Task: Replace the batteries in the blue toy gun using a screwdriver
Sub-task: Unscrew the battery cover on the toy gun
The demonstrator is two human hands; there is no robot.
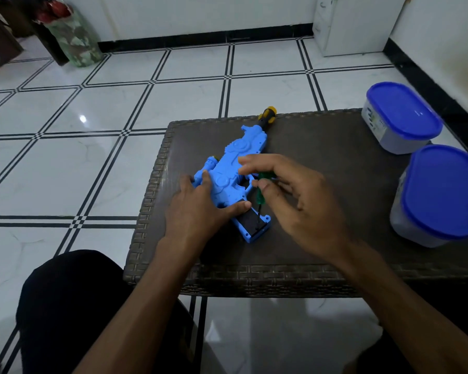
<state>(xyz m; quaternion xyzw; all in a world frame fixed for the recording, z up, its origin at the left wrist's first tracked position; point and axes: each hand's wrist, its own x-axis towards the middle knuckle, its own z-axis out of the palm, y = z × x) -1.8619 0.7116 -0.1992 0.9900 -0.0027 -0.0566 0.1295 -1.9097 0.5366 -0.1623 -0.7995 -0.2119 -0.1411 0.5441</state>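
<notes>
Presently your left hand (200, 209) lies flat, fingers spread, pressing the blue toy gun (233, 174) onto the wicker table (322, 171) so it cannot turn. Your right hand (295, 195) pinches the green screwdriver (260, 191), tip at the black grip cover (253, 221). Two blue-lidded tubs (441, 190) crowd three o'clock; the table's edge at nine o'clock is near.

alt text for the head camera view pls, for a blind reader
A person's left hand presses a blue toy gun flat on a woven table while the right hand holds a green screwdriver to its grip. Two blue-lidded tubs stand at right.
</notes>
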